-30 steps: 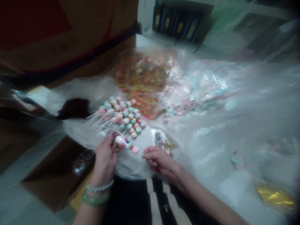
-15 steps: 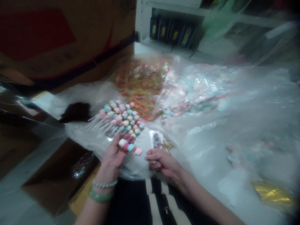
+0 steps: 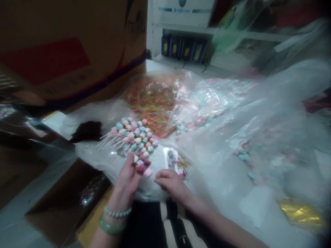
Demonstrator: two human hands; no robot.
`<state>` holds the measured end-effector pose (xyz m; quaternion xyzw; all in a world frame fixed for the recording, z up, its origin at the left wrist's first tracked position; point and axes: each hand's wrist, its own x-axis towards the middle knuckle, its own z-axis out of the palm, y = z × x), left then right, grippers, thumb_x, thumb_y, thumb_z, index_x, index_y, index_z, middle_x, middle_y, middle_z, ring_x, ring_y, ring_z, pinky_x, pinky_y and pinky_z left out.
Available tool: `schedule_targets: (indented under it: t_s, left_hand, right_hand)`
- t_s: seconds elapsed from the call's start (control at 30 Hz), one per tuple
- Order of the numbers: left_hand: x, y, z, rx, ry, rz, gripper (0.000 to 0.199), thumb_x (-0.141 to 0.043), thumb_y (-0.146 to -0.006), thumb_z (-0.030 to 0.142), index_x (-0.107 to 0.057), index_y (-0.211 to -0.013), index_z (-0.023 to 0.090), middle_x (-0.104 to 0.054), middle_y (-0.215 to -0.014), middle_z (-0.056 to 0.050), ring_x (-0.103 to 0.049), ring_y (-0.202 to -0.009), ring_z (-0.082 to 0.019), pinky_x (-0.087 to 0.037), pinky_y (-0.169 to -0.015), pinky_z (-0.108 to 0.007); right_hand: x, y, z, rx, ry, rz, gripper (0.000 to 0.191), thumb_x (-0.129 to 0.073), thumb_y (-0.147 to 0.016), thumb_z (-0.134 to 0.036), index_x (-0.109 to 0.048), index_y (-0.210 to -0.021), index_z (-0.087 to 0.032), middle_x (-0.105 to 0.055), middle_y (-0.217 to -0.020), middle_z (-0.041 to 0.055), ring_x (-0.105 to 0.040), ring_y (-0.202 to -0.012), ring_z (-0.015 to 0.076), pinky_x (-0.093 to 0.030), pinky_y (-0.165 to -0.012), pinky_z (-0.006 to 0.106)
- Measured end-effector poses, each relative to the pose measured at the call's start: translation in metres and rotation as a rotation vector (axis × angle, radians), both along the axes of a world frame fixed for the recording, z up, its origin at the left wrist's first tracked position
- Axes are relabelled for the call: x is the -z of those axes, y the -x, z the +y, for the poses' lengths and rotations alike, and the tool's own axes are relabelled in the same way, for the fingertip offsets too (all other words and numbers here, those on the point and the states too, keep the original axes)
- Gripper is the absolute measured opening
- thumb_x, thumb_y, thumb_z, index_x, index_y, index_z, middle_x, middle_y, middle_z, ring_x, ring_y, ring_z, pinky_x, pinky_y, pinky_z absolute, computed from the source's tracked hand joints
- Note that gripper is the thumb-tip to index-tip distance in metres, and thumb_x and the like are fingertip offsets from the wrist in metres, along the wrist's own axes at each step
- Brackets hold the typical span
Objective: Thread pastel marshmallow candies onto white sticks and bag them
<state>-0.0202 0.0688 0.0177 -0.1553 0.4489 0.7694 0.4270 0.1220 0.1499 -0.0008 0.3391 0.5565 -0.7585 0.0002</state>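
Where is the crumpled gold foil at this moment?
In the head view, the crumpled gold foil sits at the lower right, at the edge of the clear plastic sheeting, well right of the person's right hand.

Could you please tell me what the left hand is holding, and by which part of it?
The left hand holds a stick of pastel candies by its candy-threaded part, with the end candies showing past the fingers.

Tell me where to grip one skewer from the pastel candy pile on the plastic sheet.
Pinch a bare white stick of the candy skewers near its free end, coming from the left. The sticks fan apart there, while the candy heads lie packed together.
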Motion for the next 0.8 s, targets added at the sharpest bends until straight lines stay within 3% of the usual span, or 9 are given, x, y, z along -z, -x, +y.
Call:
schedule_targets:
  t_s: [0.13, 0.23, 0.37, 0.5, 0.6, 0.8]
  left_hand:
    - [0.000, 0.004, -0.001, 0.027, 0.007, -0.025, 0.031, -0.045, -0.097, 0.035, -0.062, -0.082, 0.013, -0.064, -0.069, -0.006, -0.066, -0.062, -0.017, -0.057, -0.053, -0.029]
    - [0.003, 0.011, -0.005, 0.014, 0.105, 0.054, 0.020, -0.054, -0.093, 0.024, -0.064, -0.081, 0.012, -0.067, -0.074, -0.008, -0.066, -0.062, -0.016, -0.058, -0.055, -0.028]
    - [0.009, 0.013, -0.008, -0.009, 0.217, 0.171, 0.004, -0.065, -0.083, 0.014, -0.066, -0.081, 0.011, -0.070, -0.074, -0.009, -0.068, -0.062, -0.018, -0.058, -0.052, -0.026]
    - [0.011, 0.004, -0.006, -0.012, 0.183, 0.248, 0.008, -0.069, -0.081, 0.018, -0.067, -0.084, 0.011, -0.072, -0.076, -0.009, -0.070, -0.064, -0.020, -0.059, -0.053, -0.027]
    - [0.010, -0.001, -0.002, 0.030, 0.165, 0.253, 0.013, -0.073, -0.078, 0.021, -0.067, -0.085, 0.012, -0.072, -0.081, -0.009, -0.070, -0.063, -0.020, -0.059, -0.052, -0.029]
    - [0.009, 0.000, 0.001, 0.084, 0.129, 0.097, 0.008, -0.070, -0.080, 0.020, -0.067, -0.080, 0.012, -0.071, -0.084, -0.009, -0.071, -0.072, -0.021, -0.060, -0.059, -0.029]
  right_hand:
    - [0.003, -0.004, -0.002, -0.035, -0.281, 0.060, 0.011, -0.056, -0.070, -0.019, -0.059, -0.060, -0.019, -0.050, -0.054, -0.0045, -0.046, -0.057, 0.0106, -0.034, -0.057, 0.023]
    - [0.009, -0.008, 0.004, -0.022, -0.465, 0.070, 0.013, -0.055, -0.076, -0.022, -0.060, -0.065, -0.020, -0.055, -0.061, -0.0033, -0.052, -0.065, 0.0126, -0.036, -0.064, 0.025]
    - [0.016, -0.010, 0.012, -0.072, -0.646, 0.041, 0.014, -0.054, -0.081, -0.022, -0.063, -0.070, -0.021, -0.064, -0.073, -0.0004, -0.057, -0.074, 0.0150, -0.037, -0.070, 0.026]
    - [0.017, -0.009, 0.011, -0.117, -0.808, 0.029, 0.016, -0.052, -0.084, -0.019, -0.066, -0.076, -0.021, -0.068, -0.079, 0.0022, -0.059, -0.078, 0.0162, -0.038, -0.071, 0.026]
    - [0.016, -0.006, 0.009, -0.164, -0.850, 0.072, 0.015, -0.053, -0.086, -0.018, -0.066, -0.078, -0.020, -0.069, -0.081, 0.0027, -0.060, -0.079, 0.0161, -0.038, -0.073, 0.026]
    - [0.015, 0.001, 0.010, -0.147, -0.792, 0.041, 0.015, -0.056, -0.085, -0.016, -0.066, -0.076, -0.020, -0.069, -0.078, 0.0009, -0.060, -0.077, 0.0146, -0.038, -0.072, 0.024]
